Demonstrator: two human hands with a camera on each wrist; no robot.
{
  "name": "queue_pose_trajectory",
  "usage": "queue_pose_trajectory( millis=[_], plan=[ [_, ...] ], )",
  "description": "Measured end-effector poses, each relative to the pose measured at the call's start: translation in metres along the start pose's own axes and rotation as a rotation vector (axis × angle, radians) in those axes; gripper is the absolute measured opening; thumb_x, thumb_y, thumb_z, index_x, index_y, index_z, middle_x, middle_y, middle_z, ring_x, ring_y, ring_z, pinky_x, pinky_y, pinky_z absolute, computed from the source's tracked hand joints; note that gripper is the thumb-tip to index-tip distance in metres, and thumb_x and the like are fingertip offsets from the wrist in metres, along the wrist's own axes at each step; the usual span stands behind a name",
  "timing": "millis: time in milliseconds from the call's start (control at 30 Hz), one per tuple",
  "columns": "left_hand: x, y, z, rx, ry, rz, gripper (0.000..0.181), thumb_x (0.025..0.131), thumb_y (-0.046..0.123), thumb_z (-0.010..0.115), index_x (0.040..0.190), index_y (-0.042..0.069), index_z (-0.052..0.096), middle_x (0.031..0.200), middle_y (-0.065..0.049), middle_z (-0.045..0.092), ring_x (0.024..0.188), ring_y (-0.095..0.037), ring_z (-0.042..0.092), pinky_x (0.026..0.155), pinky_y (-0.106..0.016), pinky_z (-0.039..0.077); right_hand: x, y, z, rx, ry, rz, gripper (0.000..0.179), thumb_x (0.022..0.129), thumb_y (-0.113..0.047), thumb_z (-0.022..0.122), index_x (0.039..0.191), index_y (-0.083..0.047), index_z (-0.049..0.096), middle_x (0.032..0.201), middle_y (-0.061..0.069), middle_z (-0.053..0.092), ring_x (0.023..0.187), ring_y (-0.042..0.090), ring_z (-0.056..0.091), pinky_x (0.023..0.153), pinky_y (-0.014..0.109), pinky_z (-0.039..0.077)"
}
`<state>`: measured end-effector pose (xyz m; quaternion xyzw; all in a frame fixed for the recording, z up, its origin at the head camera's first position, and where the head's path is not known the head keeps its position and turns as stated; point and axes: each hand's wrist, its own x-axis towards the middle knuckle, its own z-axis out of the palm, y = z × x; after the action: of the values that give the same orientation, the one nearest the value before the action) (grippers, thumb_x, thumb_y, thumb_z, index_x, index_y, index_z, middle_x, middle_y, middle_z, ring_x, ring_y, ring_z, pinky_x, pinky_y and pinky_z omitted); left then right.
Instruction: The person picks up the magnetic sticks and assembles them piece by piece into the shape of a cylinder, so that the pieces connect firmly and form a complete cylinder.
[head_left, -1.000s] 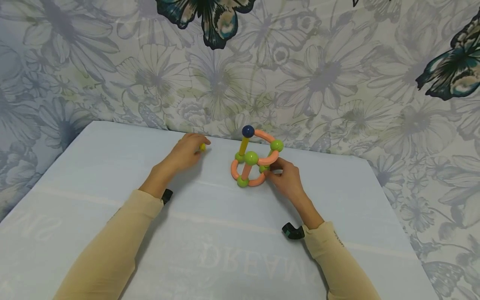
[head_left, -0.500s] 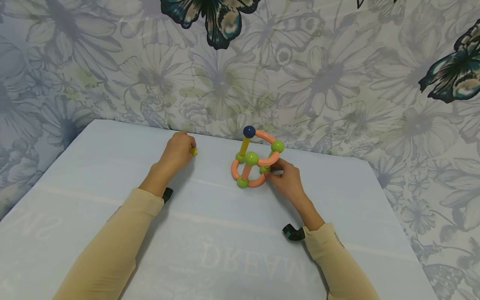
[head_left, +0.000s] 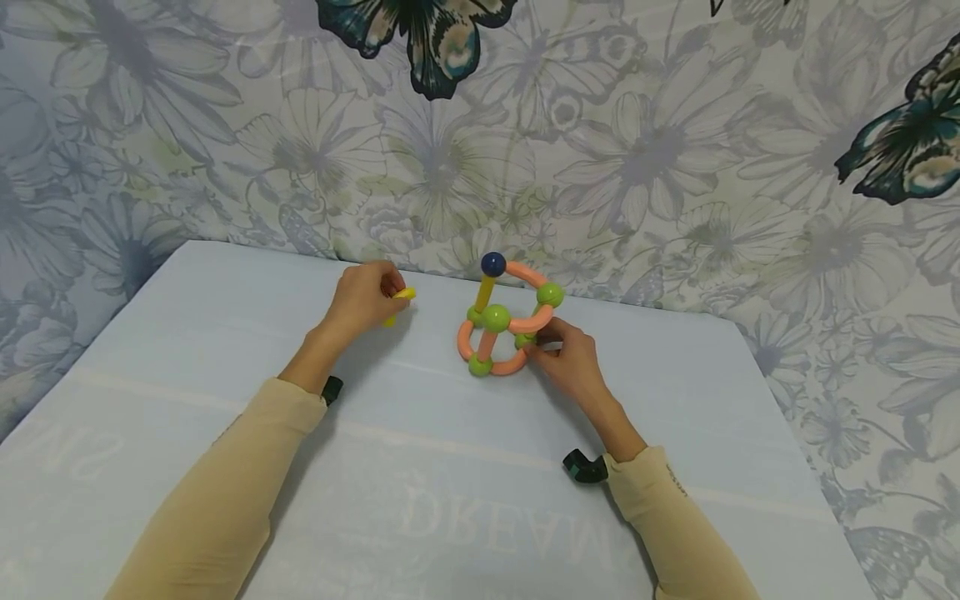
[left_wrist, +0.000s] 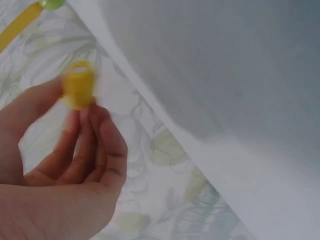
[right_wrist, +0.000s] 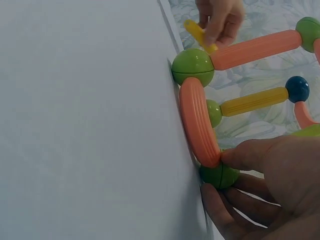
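My left hand [head_left: 363,296] pinches a short yellow rod [head_left: 406,293] between thumb and fingers above the back of the table. The rod's near end looks blurred in the left wrist view. To its right stands a framework of magnetic sticks and balls, with coral curved rods [head_left: 532,322], green balls [head_left: 496,317], a yellow upright stick [head_left: 484,294] and a dark blue ball [head_left: 492,264] on top. With thumb and fingers, my right hand [head_left: 572,358] grips a green ball [right_wrist: 220,175] at the framework's base, beside a coral curved rod [right_wrist: 198,122].
A white cloth with faint lettering covers the table [head_left: 450,467]. Its back edge meets a wall hanging [head_left: 637,167] printed with flowers and butterflies. Black camera mounts [head_left: 585,467] stick out from both wrists close over the table.
My left hand first drew left with the yellow rod, then turned, so more of the rod shows. The framework shifted very slightly left, with my right hand still on its base.
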<state>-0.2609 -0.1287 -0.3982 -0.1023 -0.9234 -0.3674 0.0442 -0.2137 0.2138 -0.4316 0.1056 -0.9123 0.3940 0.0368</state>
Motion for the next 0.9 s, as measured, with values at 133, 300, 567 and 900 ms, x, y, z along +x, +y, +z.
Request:
queue_pose_trajectory(
  millis=[133,300,567,900],
  plan=[
    [-0.003,0.017,-0.002,-0.16,-0.022,-0.016,0.022,0.092,0.015,0.08,0.105,0.001,0.068,0.096,-0.013,0.068,0.087,-0.026,0.063,0.076,-0.033,0.051,-0.002,-0.002,0.002,0.027,0.0,-0.014,0.027,0.096,-0.017,0.079,0.121,-0.011,0.073,0.111,0.01,0.077,0.108,0.026,0.074,0.089,0.043,0.062],
    [-0.008,0.039,-0.005,-0.349,-0.085,-0.079,0.024,0.095,0.022,0.078,0.107,0.005,0.067,0.096,-0.011,0.068,0.075,-0.025,0.065,0.069,-0.034,0.058,-0.002,-0.006,0.003,0.025,-0.01,-0.029,0.03,0.094,-0.017,0.081,0.123,-0.013,0.073,0.11,0.008,0.078,0.106,0.024,0.074,0.085,0.042,0.063],
    [-0.014,0.063,-0.007,-0.498,-0.1,-0.087,0.024,0.096,0.021,0.079,0.108,0.005,0.067,0.098,-0.01,0.07,0.071,-0.025,0.068,0.066,-0.032,0.059,-0.005,-0.011,0.006,0.042,-0.035,-0.037,0.026,0.094,-0.016,0.08,0.119,-0.013,0.074,0.109,0.006,0.078,0.106,0.024,0.074,0.087,0.04,0.063],
    [-0.019,0.072,-0.004,-0.571,-0.087,-0.098,0.024,0.096,0.022,0.079,0.109,0.005,0.068,0.101,-0.009,0.068,0.069,-0.023,0.065,0.064,-0.029,0.054,-0.008,-0.017,0.01,0.037,-0.053,-0.048,0.038,0.092,-0.019,0.084,0.128,-0.016,0.072,0.108,0.005,0.079,0.102,0.021,0.075,0.082,0.036,0.063]
  ],
)
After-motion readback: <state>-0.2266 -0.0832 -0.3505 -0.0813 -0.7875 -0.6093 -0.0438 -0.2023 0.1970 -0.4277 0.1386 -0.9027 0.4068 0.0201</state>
